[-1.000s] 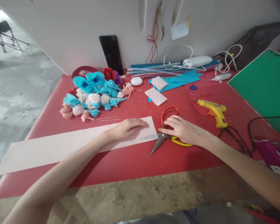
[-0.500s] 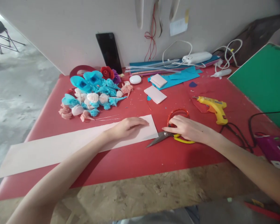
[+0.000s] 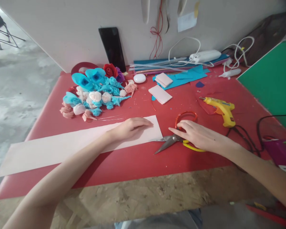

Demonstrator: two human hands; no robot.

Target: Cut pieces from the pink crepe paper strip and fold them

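Note:
A long pale pink paper strip (image 3: 62, 148) lies across the red tabletop, its left end reaching past the table edge. My left hand (image 3: 130, 128) rests flat on the strip near its right end, with fingers extended. Scissors with one red and one yellow handle (image 3: 173, 138) are in my right hand (image 3: 197, 135), whose fingers close about the handles. The dark blades stand apart and point left; one lies at the strip's lower right corner and the other sits below it on the table.
Paper flowers (image 3: 95, 95) in blue, white, pink and red are heaped at the back left. Folded pink papers (image 3: 160, 94) lie beyond the strip. A yellow glue gun (image 3: 222, 109) with a black cable is at right, near a green board (image 3: 271, 79). A black phone (image 3: 112, 49) leans on the wall.
The scissor blades have spread apart, and my right hand has shifted slightly right with them. My left hand stays on the paper strip. The whole view has tilted a little.

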